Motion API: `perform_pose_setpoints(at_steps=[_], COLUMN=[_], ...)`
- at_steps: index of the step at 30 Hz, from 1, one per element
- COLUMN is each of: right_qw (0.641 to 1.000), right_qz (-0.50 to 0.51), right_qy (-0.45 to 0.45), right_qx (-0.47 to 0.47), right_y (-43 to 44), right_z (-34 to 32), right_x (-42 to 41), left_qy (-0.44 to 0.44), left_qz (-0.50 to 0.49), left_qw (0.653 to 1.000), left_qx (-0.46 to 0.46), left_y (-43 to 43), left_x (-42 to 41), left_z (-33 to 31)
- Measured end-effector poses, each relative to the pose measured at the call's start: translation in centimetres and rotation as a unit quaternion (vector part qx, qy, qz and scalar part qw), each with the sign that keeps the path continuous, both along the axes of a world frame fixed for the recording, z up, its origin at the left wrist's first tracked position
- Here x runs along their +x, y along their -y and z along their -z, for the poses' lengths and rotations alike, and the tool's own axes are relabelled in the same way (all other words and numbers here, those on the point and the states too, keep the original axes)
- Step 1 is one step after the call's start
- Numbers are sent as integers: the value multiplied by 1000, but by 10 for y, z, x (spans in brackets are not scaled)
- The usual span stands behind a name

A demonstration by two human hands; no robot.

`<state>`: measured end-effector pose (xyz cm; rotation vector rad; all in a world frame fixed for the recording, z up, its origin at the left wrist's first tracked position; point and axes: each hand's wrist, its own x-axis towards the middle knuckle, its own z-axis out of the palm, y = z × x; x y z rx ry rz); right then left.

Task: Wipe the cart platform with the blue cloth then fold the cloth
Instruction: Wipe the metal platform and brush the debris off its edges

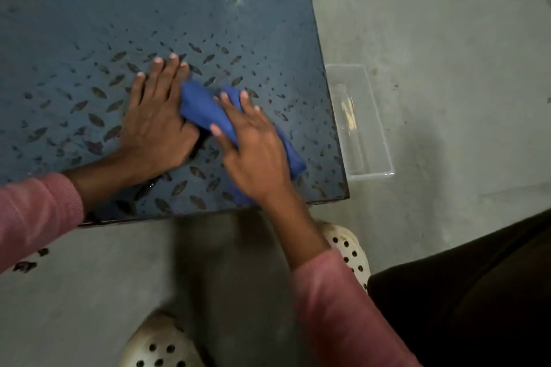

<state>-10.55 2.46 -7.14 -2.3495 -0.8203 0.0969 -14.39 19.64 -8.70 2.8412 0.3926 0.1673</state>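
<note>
- Fingers [162, 74] of the left hand [155, 119] are lying flat and slightly spread on the cart platform [89, 24], palm down, touching the left end of the blue cloth [202, 107].
- The right hand [253, 146] is pressing on the bunched cloth, fingers extended over it, not gripping.
- The cloth is lying near the platform's right front corner.
- A clear plastic tray [369, 140] is sitting on the floor beside the platform.

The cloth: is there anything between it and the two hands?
Nothing visible. The right hand lies directly on the cloth, and the left hand presses flat on the platform, touching the cloth's left edge.
</note>
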Motion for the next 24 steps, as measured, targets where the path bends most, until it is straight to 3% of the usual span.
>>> perform_pose_setpoints(at_steps=[3,5,7,11,14,16,18,20,22,24], right_qw=[992,976,965,982,988,983,964,943,952,978], right_qz=[110,216,255,162,62,129,255,307,268,167], right_qy=[-62,-37,-18,-40,-136,-122,-65,-13,14,2], right_qx=[26,10,-51,-92,26,46,-42,-129,-149,-128], right_y=[46,65,52,-30,-56,-34,1,12,-15,-62], right_z=[0,1,-1,-9,-29,-36,-25,-13,-2,-1], right_x=[-15,-3,17,43,48,53,64,67,68,66], left_qy=[-3,-3,-2,0,2,-10,-27,-31,-28,-26], left_qz=[-22,-31,-27,-38,-44,-43,-47,-51,-59,-72], left_qw=[1000,999,1000,999,999,999,998,998,998,997], left_qx=[4,8,12,22,16,-1,-11,-3,9,8], left_y=[1,2,3,4,6,2,-6,-14,-19,-21], left_x=[0,0,-1,0,1,2,3,8,17,28], left_z=[0,2,2,2,-1,-2,-3,-4,-5,-7])
